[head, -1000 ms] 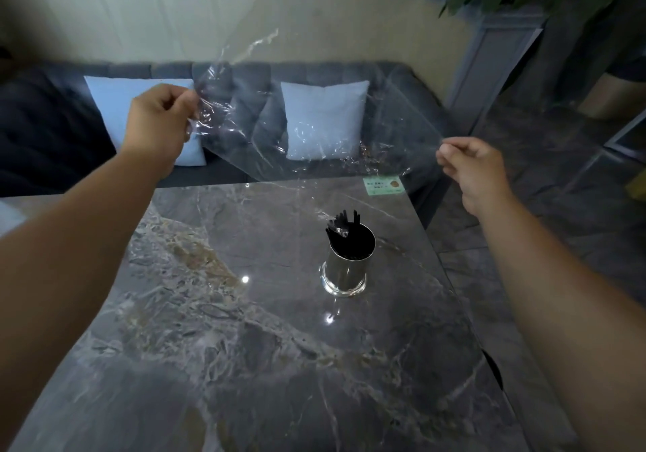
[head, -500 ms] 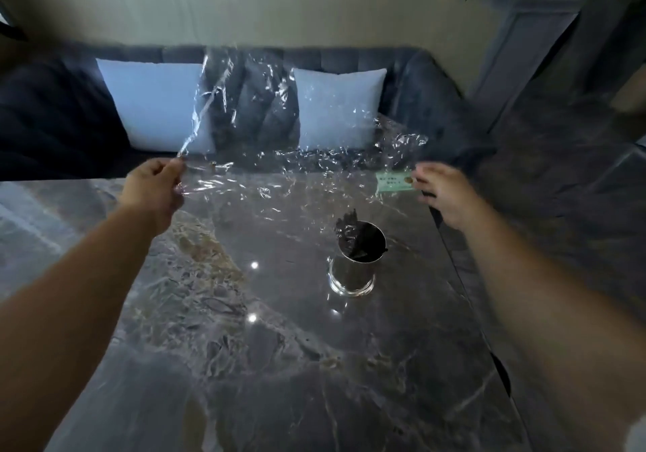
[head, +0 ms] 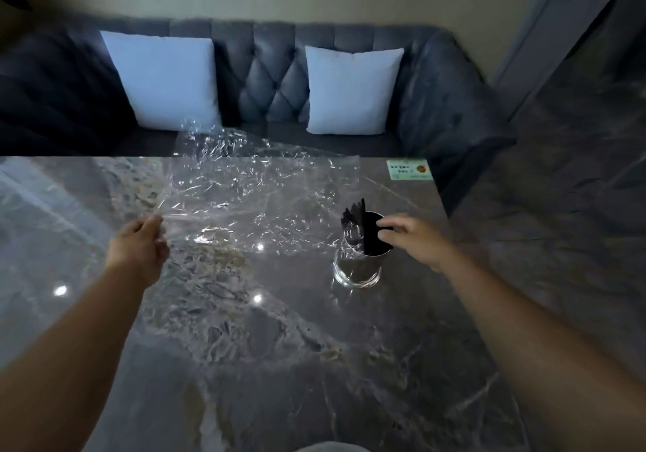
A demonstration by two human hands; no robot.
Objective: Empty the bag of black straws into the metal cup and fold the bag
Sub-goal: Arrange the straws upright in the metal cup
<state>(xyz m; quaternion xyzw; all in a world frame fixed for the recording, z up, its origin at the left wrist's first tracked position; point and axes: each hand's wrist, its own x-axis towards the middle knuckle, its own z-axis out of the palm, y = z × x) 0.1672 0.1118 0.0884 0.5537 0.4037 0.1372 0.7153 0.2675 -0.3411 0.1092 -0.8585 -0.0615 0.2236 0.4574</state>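
The empty clear bag (head: 251, 203) is spread out low over the far half of the desk (head: 279, 364), crinkled and partly lifted at its far left corner. The left hand (head: 140, 249) pinches its near left corner; the right hand (head: 412, 238) reaches with loosely spread fingers just right of the metal cup (head: 360, 263), and I cannot tell whether it has any film between its fingers. The black straws (head: 360, 221) already stand in the cup, leaning left, with the bag's near right edge seemingly draped against them. That contact is the main risk: pulling or folding the film could drag the straws out or tip the cup, which looks light and top-heavy. The right hand could also knock the cup. Being slippery, the film may spring open rather than hold a crease.
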